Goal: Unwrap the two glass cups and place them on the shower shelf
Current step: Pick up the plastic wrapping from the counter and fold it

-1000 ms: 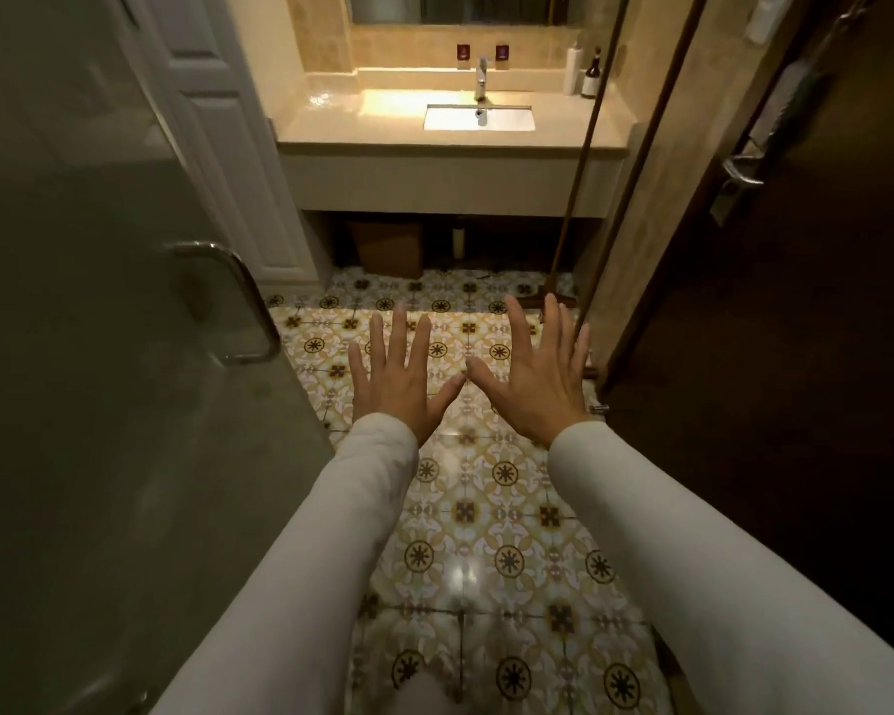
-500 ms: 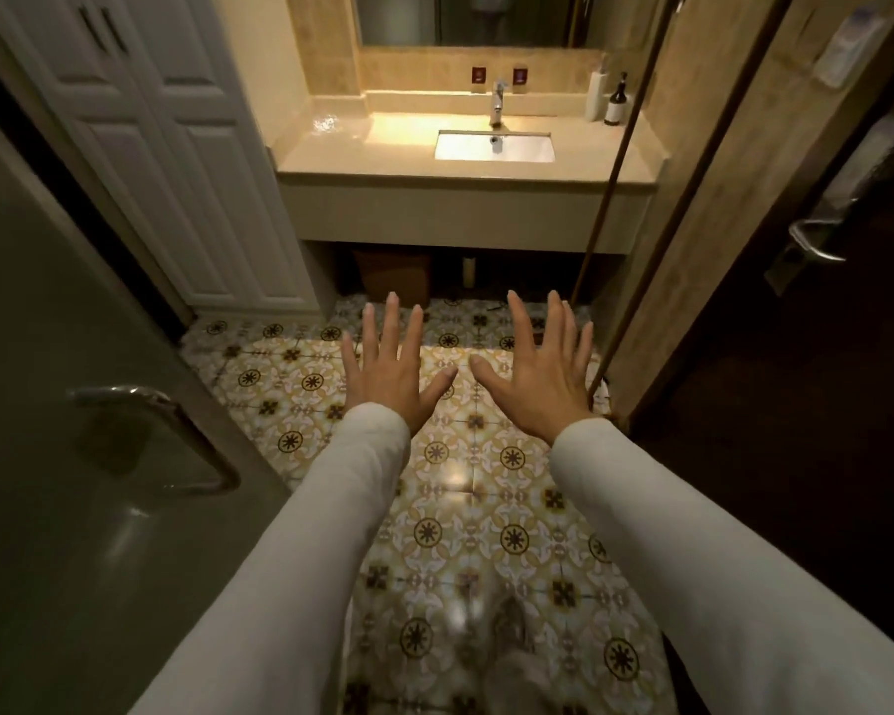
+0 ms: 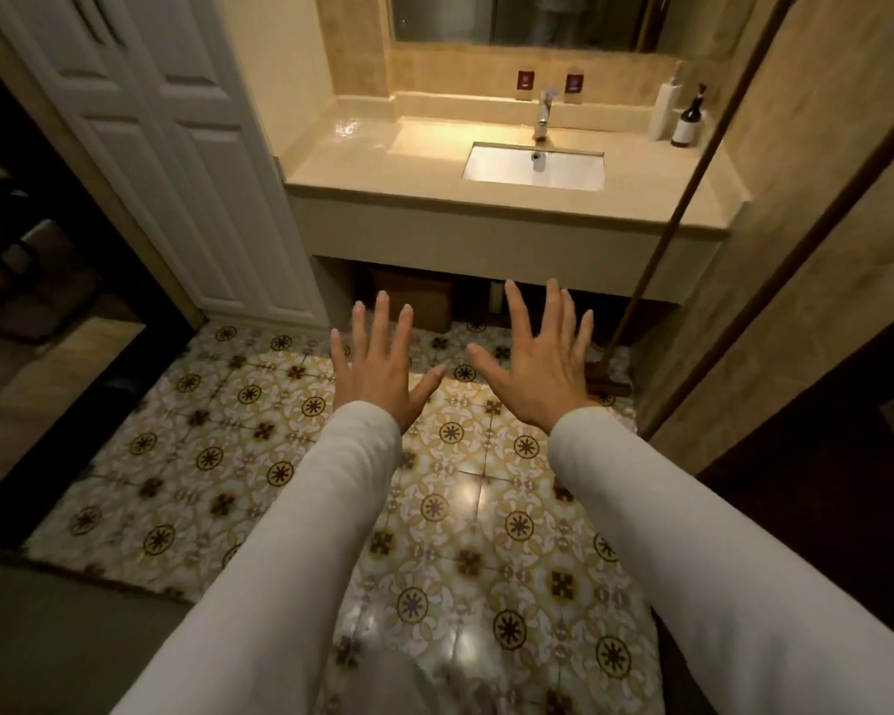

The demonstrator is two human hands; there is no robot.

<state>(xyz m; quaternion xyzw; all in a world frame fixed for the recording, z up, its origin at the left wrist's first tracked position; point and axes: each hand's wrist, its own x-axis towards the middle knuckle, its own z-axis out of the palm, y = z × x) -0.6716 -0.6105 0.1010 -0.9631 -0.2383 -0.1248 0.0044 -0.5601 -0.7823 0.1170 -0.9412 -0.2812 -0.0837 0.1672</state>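
My left hand (image 3: 378, 366) and my right hand (image 3: 535, 366) are stretched out side by side in front of me, palms down, fingers spread, holding nothing. Both arms wear long pale sleeves. They hover over a patterned tile floor (image 3: 238, 456). Ahead stands a beige vanity counter (image 3: 414, 188) with a white sink (image 3: 532, 167) and a tap (image 3: 543, 113). Two small dark red wrapped items (image 3: 526, 82) stand on the ledge behind the tap, too small to tell what they are. I see no shower shelf.
A white pump bottle (image 3: 664, 108) and a dark bottle (image 3: 688, 123) stand at the counter's right. White panelled doors (image 3: 176, 162) rise on the left. A brown box (image 3: 414, 299) sits under the counter. A slanted glass edge (image 3: 692, 188) and tiled wall (image 3: 821, 250) lie right.
The view has advanced into the bathroom and the glass door with its handle has slid out of view on the left. My hands stay open and spread a little further apart.
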